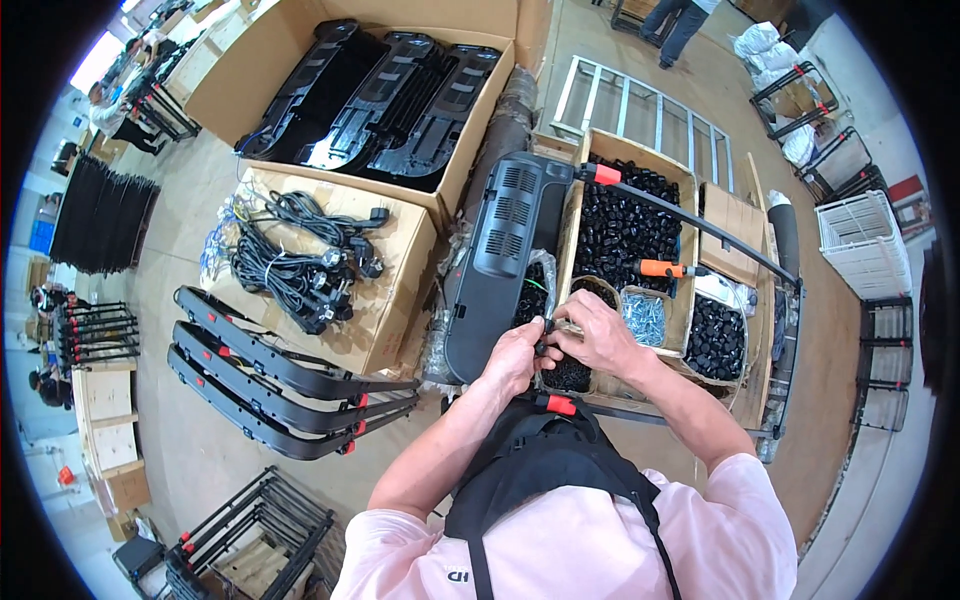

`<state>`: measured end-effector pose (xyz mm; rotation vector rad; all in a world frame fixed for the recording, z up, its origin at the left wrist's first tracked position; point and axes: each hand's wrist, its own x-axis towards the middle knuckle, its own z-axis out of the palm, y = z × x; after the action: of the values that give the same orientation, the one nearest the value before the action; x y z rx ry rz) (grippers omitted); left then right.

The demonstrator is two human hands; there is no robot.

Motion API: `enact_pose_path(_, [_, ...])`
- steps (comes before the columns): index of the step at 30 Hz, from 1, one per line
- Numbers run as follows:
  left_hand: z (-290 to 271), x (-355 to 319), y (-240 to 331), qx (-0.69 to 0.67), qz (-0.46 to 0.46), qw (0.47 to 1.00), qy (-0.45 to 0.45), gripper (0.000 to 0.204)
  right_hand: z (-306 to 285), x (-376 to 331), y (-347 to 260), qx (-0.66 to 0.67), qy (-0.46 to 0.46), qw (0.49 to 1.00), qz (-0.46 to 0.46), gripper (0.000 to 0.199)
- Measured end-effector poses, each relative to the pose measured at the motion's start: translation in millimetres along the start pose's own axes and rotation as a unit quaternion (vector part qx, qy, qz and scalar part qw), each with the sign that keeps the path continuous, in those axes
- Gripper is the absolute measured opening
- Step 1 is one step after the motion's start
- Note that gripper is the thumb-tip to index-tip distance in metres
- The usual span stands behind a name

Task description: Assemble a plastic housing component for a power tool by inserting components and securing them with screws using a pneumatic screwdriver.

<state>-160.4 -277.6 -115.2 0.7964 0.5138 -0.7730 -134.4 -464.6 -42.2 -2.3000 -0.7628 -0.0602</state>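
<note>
My left hand (514,358) and my right hand (600,332) meet in front of my chest, both with fingers closed. Between their fingertips is a small black part (547,328), pinched by the left; its kind cannot be made out. What the right fingers grip is mostly hidden. Just beyond lies a long black plastic housing (510,225) with vent slots, and a thin green wire (536,284) shows near its lower right side. Under and beside my hands are compartments of small black parts (568,374) and silver screws (643,318).
An orange-and-black power screwdriver (662,269) lies over a wooden bin of black caps (625,215). A black frame bar (700,222) crosses the bins. Left are bundled power cords (300,265) on a carton, an open box of black housings (400,110) and stacked curved black frames (270,385).
</note>
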Motion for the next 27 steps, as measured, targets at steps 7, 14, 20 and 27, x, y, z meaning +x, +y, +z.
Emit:
enact_pose_path(7, [-25.2,-19.5,4.8,-0.015,0.063,0.998,0.007,0.034,31.9,22.4,-14.8,-0.030,-0.029,0.998,-0.036,0.026])
enact_pose_path(14, [-56.0,-73.6,9.8,-0.051,0.110,0.992,0.035,0.033,81.6,58.4,-33.2,-0.007,-0.010,0.999,-0.044,0.023])
enact_pose_path(20, [-91.8,-106.5,-1.9,-0.023,0.104,0.994,-0.024,0.021,123.9,87.8,-37.0,-0.026,-0.018,0.999,-0.016,0.022])
enact_pose_path(27, [-107.4,-111.8,0.9,-0.042,0.105,0.992,-0.057,0.036,133.0,98.3,-39.7,-0.034,-0.034,0.998,-0.026,0.023])
